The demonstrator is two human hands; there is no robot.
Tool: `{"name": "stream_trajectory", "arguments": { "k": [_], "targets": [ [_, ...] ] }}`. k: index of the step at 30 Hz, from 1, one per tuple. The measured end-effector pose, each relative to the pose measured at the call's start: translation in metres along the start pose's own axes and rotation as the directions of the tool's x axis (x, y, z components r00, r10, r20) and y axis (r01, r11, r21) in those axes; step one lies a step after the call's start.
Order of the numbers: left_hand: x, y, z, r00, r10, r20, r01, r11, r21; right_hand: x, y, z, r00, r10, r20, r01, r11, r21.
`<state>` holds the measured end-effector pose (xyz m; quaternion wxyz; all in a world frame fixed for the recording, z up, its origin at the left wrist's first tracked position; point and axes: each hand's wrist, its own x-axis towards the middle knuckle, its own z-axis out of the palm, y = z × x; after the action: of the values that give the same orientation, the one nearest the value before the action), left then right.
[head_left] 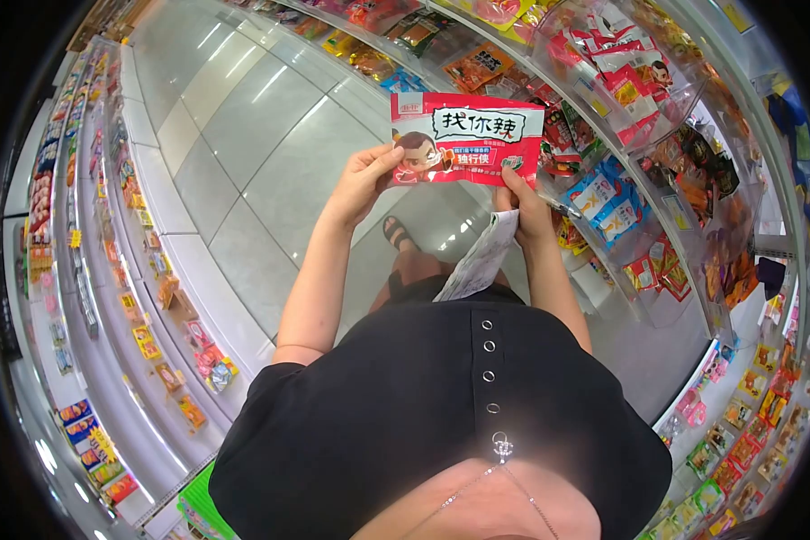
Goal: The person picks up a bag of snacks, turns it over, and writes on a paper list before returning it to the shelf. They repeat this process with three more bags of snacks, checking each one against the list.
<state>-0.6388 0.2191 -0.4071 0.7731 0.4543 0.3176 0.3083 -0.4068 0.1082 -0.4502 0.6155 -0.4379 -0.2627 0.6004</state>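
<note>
A red and white snack packet [466, 139] with Chinese lettering and a cartoon head is held up in front of me, its printed front towards the camera. My left hand [365, 183] pinches the packet's lower left corner, thumb on the front. At the lower right edge, my right hand [526, 209] grips it with the thumb on the front too. A pale grey-white folded strip [482, 255], paper or thin cloth, hangs from my right hand down towards my waist. The fingers behind the packet are hidden.
Shelves with clear bins of bagged snacks [607, 202] stand close on the right. More red and white packets [628, 67] fill an upper bin. Stepped shelves [139, 297] of small packages line the left. Grey tiled floor [270, 135] runs between; a green basket-like object [202, 506] is low left.
</note>
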Motion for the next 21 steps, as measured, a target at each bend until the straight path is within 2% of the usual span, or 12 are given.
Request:
{"name": "stream_trajectory", "arguments": {
  "k": [5,11,13,16,19,21],
  "targets": [
    [-0.001,0.0,0.003,1.0,0.0,0.018,0.0,1.0,-0.018,-0.003,-0.002,-0.001,0.999,0.02,-0.033,-0.02,1.0,0.009],
    [0.0,-0.002,0.008,1.0,0.005,-0.004,-0.005,1.0,-0.021,-0.002,0.003,-0.01,1.0,0.018,0.015,-0.021,0.983,0.184],
    [-0.001,-0.001,0.008,1.0,-0.021,-0.002,0.02,0.999,-0.046,-0.003,0.002,-0.01,1.0,0.016,0.015,-0.018,0.985,0.174],
    [-0.005,0.002,0.009,0.999,-0.009,0.038,0.01,1.0,-0.007,-0.001,0.004,-0.012,1.0,-0.002,0.026,-0.003,0.984,0.178],
    [-0.008,0.005,0.013,0.999,-0.029,0.03,0.025,0.991,0.129,-0.001,0.002,-0.01,1.0,-0.007,0.016,0.004,0.982,0.19],
    [-0.01,0.005,0.015,0.999,-0.02,0.038,0.015,0.991,0.13,0.0,0.0,-0.01,1.0,-0.017,0.018,0.013,0.982,0.189]
  ]
}}
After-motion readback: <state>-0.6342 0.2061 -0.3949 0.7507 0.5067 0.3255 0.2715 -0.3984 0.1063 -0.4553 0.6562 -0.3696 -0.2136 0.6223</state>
